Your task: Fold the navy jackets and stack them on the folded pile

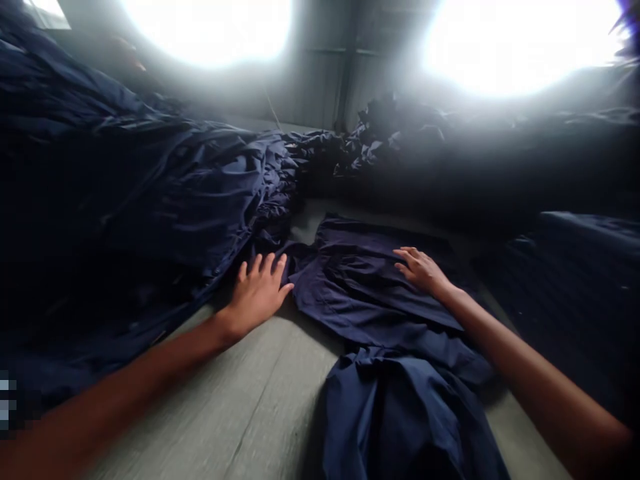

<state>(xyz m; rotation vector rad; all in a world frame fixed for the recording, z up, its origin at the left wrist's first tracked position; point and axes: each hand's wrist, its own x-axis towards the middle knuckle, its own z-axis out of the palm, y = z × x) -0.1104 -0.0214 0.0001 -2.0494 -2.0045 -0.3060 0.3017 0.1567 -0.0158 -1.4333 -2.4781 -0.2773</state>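
Navy-blue, creased fabric garment (360, 283) lay spread on the grey, wood-grained counter (265, 387), extending toward the camera. The left hand (260, 291) was open, palm down, with fingers spread at the garment's left edge. The right hand (421, 270) was open, fingers loosely extended, over the garment's right portion; contact could not be determined. One large, crumpled dark-blue fabric pile (200, 180) stood to the left.

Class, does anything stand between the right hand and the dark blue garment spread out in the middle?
Nothing visible does: the right hand is over the dark blue garment, though whether it touches is unclear.
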